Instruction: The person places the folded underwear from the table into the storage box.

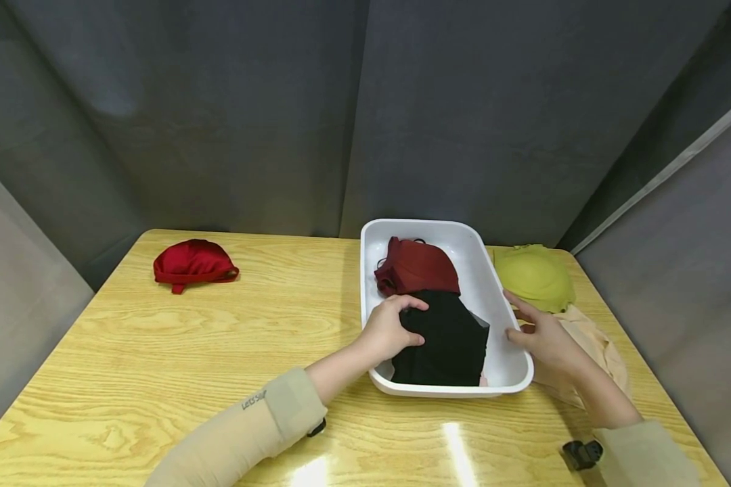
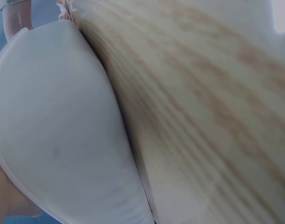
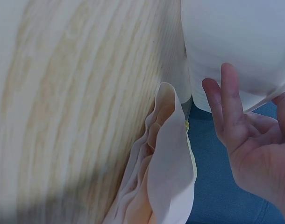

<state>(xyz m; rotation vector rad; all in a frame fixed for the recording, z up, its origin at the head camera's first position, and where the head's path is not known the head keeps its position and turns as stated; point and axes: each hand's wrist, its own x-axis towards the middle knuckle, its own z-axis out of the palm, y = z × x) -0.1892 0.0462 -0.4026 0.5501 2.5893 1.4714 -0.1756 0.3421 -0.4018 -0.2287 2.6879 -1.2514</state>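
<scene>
A white plastic tub [image 1: 423,391] stands right of the table's middle. In it lie a dark red bra [image 1: 423,266] and, nearer the front, folded black fabric [image 1: 441,345]; a bit of pink shows under its front edge. My left hand [image 1: 385,331] reaches over the tub's left rim, thumb and fingers apart at the black fabric's left side. The right hand [image 1: 542,338] is at the tub's right rim, thumb and forefinger spread along it. In the right wrist view, extended fingers [image 3: 232,102] lie along the tub's outer wall [image 3: 240,42].
Beyond the tub's right side lie a yellow-green bra [image 1: 535,276] and beige fabric [image 1: 593,345], close to my right hand. A shiny red bra [image 1: 195,262] sits at the table's far left. Grey curtains [image 1: 250,122] stand behind the wooden table [image 1: 189,358].
</scene>
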